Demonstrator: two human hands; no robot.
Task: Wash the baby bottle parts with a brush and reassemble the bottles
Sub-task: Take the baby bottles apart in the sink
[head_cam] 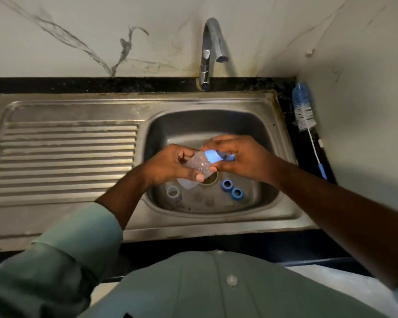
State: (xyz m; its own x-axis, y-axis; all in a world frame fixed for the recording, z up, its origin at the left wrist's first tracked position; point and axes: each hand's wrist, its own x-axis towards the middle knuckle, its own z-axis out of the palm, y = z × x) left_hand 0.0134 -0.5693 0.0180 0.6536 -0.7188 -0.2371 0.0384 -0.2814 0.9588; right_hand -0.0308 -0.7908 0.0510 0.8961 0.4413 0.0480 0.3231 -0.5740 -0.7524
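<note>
Over the sink basin (271, 138) my left hand (172, 166) grips a clear baby bottle (199, 165) lying sideways. My right hand (241, 157) is closed around its blue collar end (213, 156). Under the hands, on the basin floor, lie two blue rings (227, 185) (237, 193), a clear ring-shaped part (173, 193) at the left, and a clear cap-like piece (186, 182) partly hidden by my left hand. The blue-and-white bottle brush (305, 111) lies on the dark counter to the right of the sink, away from both hands.
A chrome tap (210, 53) stands behind the basin; no water is visible running. The ribbed steel drainboard (64, 154) stretches to the left. A marble-patterned wall closes the back and the right side. The drain (208, 179) sits in the basin's middle.
</note>
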